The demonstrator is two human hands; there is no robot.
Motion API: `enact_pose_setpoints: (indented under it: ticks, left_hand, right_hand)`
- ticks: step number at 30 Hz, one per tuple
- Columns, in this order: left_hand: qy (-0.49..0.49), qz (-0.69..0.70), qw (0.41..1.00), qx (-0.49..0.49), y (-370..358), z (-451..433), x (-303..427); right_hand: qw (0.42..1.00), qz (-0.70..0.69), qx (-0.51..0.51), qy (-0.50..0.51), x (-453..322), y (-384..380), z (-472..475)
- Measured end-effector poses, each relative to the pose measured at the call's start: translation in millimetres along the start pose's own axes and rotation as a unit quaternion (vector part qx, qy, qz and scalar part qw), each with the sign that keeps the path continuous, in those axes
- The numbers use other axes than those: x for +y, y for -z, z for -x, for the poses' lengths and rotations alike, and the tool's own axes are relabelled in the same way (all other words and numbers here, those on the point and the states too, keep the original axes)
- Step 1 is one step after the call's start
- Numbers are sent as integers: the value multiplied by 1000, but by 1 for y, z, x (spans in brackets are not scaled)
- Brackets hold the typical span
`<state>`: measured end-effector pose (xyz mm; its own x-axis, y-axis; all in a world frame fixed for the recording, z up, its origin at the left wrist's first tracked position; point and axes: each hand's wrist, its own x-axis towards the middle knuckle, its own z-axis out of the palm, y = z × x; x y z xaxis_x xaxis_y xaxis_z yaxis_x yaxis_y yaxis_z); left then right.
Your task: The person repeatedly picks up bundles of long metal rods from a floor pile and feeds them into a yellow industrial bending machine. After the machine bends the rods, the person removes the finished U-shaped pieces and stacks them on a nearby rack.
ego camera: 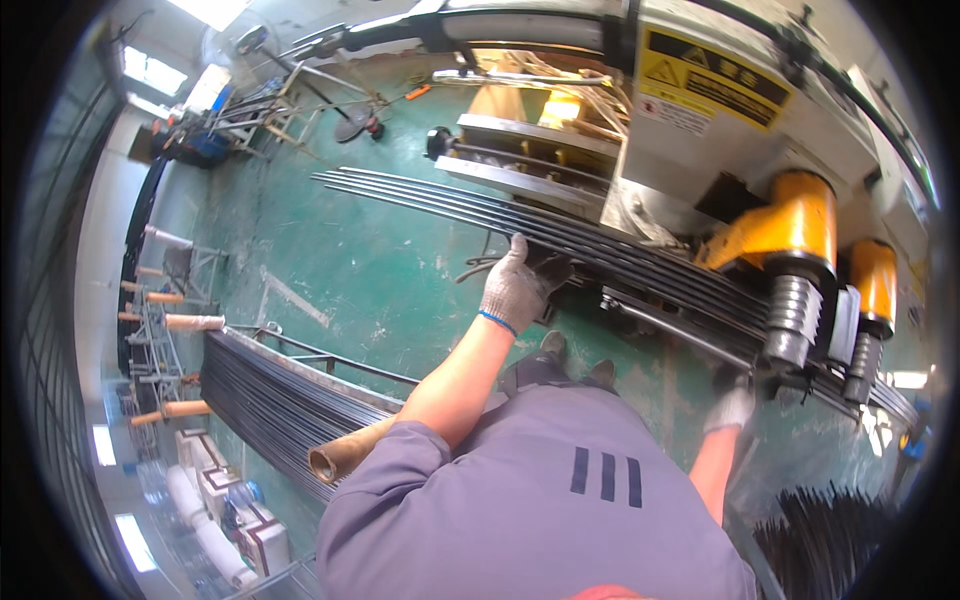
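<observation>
My left hand (519,283), in a pale knit glove with a blue cuff, is at the near edge of a row of long black rods or tubes (450,205). Its thumb and fingers are spread, with the thumb tip against or just beside the nearest rod. To the right, the rods run beneath a machine's orange cylinder (802,217) with a ribbed metal lower end (789,319). My right hand (731,409), also gloved, is blurred below that part, close to the end of a metal bar (675,330). Its fingers are dark and unclear, so its grip cannot be judged.
The machine housing (697,161) bears a yellow warning label (712,79). Behind my left arm, a rack holds many dark rods (277,397) and a cardboard tube (352,448). More dark rod ends (825,540) bunch at lower right. A pedestal base (358,124) stands on the green floor (360,277).
</observation>
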<state>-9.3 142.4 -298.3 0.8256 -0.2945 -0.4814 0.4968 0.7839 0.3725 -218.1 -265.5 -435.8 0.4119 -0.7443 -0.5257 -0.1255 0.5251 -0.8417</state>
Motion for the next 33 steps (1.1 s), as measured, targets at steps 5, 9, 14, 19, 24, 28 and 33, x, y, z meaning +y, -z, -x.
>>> enact_pose_setpoints:
  ticks: [5,9,14,19,24,28,33]
  left_hand:
    - [-175,45,981,75,56,-20,107]
    - [-242,23,964,110,115,-36,231]
    - [-341,-37,920,192,175,-46,388]
    - [-323,-181,899,234,208,-63,463]
    - [-288,-169,939,83,195,-64,436]
    - [-224,-171,959,8,182,-46,402]
    - [-184,-182,965,-40,168,-35,380]
  right_hand:
    - [996,58,42,-48,51,48,-16]
    - [985,137,88,-47,88,65,2]
    - [965,229,117,-52,137,66,59]
    - [920,378,79,-68,190,70,131]
    - [887,440,25,-140,160,7,191]
    - [917,381,23,-118,176,25,159]
    - [933,346,-17,-94,184,17,124]
